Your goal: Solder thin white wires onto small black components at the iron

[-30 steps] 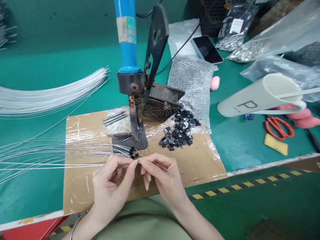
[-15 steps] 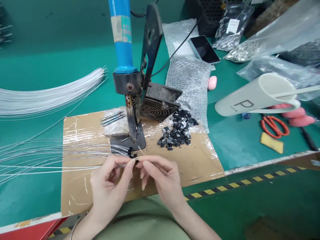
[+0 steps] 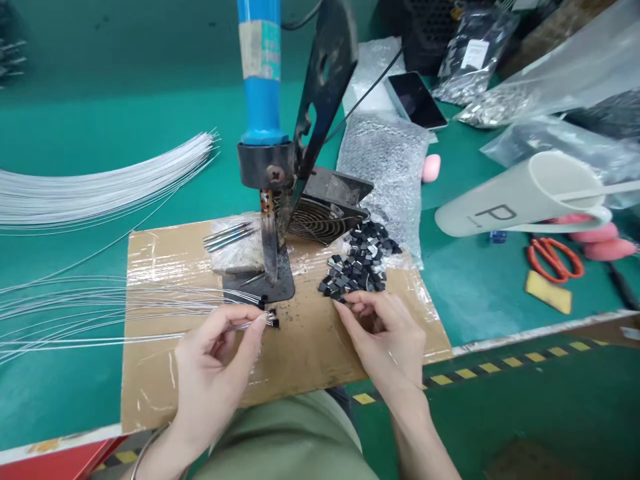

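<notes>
My left hand (image 3: pixel 215 360) is closed, thumb and forefinger pinching thin white wires (image 3: pixel 145 338) that run in from the left. Just past those fingertips a small black connector piece (image 3: pixel 274 319) shows at the wire ends. My right hand (image 3: pixel 387 337) is closed at the near edge of a pile of small black pieces (image 3: pixel 367 250), its thumb and forefinger pinched on one there; the fingertips partly hide it. Behind the left hand, more white wires with black ends (image 3: pixel 261 301) lie on the cardboard (image 3: pixel 155 267). A blue-handled soldering iron (image 3: pixel 263 110) points down in a stand, tip above a dark base plate.
A small fan (image 3: pixel 323 217) sits behind the pile. To the left lies a thick white wire bundle (image 3: pixel 100 193). Bubble wrap (image 3: pixel 385 167), a phone (image 3: pixel 416 100), a white mug (image 3: pixel 520 193), red-handled scissors (image 3: pixel 555 259) and a yellow sponge (image 3: pixel 549 291) are on the right.
My right hand has left my left hand's fingertips and moved right to the pile of black pieces. The left hand stays almost in place, and the view has shifted slightly.
</notes>
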Demonstrator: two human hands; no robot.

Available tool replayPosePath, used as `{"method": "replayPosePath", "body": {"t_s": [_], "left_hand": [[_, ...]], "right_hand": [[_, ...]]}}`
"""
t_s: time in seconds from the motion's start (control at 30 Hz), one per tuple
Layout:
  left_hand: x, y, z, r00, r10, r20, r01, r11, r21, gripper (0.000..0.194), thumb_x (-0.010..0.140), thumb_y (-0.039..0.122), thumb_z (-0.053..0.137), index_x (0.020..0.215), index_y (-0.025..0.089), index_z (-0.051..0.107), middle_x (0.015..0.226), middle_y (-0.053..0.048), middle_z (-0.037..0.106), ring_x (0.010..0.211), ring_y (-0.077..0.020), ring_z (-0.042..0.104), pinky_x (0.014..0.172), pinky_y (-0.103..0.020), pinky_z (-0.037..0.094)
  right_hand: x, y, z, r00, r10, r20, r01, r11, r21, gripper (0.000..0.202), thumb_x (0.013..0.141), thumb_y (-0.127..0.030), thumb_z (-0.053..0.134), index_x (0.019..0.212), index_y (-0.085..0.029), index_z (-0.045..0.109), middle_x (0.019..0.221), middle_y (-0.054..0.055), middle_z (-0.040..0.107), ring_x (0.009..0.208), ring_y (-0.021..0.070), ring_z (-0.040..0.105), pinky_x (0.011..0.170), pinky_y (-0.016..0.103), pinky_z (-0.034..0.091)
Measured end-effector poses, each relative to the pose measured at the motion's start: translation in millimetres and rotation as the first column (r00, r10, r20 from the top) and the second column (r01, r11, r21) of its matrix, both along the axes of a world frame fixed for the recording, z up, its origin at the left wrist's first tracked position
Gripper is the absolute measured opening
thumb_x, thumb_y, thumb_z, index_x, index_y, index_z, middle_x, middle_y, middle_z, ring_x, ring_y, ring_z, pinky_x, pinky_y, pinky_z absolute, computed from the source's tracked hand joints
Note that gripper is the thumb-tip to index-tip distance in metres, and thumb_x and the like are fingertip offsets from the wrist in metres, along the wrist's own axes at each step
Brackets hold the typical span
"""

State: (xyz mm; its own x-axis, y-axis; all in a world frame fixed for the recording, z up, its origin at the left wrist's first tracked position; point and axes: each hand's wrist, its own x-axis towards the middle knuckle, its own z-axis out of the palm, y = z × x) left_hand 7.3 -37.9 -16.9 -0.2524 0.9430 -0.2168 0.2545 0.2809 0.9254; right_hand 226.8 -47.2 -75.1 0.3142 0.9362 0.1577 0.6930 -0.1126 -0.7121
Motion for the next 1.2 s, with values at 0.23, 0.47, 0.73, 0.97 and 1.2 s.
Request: {"method": "replayPosePath", "body": {"t_s": [0.23,0.47,0.73,0.97,1.2], "left_hand": [[0,2,1.8,0.999,-0.017,-0.030,0.017,1.000,0.019,0.003,0.087,0.027,0.078,0.086,0.025,0.079,0.078,0.003,0.074,0.068,-0.0114,0.059,0.062,-0.024,0.040],[-8,5,4.9,0.991,-0.099,-0.086,0.102,0.994,0.027,0.007,0.091,0.029,0.076,0.086,0.024,0.078,0.081,0.002,0.076,0.070,-0.0124,0.061,0.060,-0.025,0.041],[-4,9,19.5,0.992,-0.109,0.067,0.111,0.994,-0.024,0.008,0.091,0.029,0.077,0.085,0.025,0.078,0.091,0.002,0.080,0.084,-0.0140,0.071,0.072,-0.021,0.050],[-4,15,26.8,0.976,-0.152,0.158,0.162,0.985,-0.055,0.006,0.089,0.024,0.078,0.082,0.024,0.079,0.091,0.001,0.080,0.080,-0.0133,0.072,0.074,-0.020,0.053],[-7,17,26.9,0.971,-0.191,0.144,0.200,0.978,-0.051,0.006,0.090,0.026,0.077,0.085,0.025,0.080,0.092,0.001,0.079,0.083,-0.0147,0.072,0.073,-0.021,0.053]], "right_hand": [[-20,-6,9.0,0.835,-0.085,-0.543,0.090,0.996,-0.017,0.009,0.088,-0.027,0.085,0.091,-0.022,0.078,0.083,0.001,0.080,0.066,0.0150,0.075,0.064,0.024,0.064],[-52,5,28.9,0.574,0.062,-0.816,-0.065,0.997,0.030,0.006,0.090,-0.018,0.083,0.090,-0.024,0.085,0.069,-0.002,0.076,0.052,0.0084,0.067,0.049,0.015,0.059],[-72,18,41.8,0.372,0.060,-0.926,-0.135,0.991,0.010,0.005,0.089,-0.020,0.083,0.089,-0.023,0.087,0.066,-0.001,0.078,0.050,0.0098,0.070,0.050,0.016,0.064],[-77,18,41.3,0.367,0.056,-0.929,-0.158,0.987,-0.003,0.007,0.088,-0.020,0.084,0.091,-0.025,0.088,0.067,-0.002,0.078,0.048,0.0088,0.069,0.048,0.015,0.062],[-76,21,43.7,0.400,0.046,-0.915,-0.133,0.991,-0.008,0.009,0.087,-0.017,0.084,0.089,-0.025,0.088,0.066,-0.002,0.078,0.047,0.0092,0.069,0.048,0.016,0.062]]}}
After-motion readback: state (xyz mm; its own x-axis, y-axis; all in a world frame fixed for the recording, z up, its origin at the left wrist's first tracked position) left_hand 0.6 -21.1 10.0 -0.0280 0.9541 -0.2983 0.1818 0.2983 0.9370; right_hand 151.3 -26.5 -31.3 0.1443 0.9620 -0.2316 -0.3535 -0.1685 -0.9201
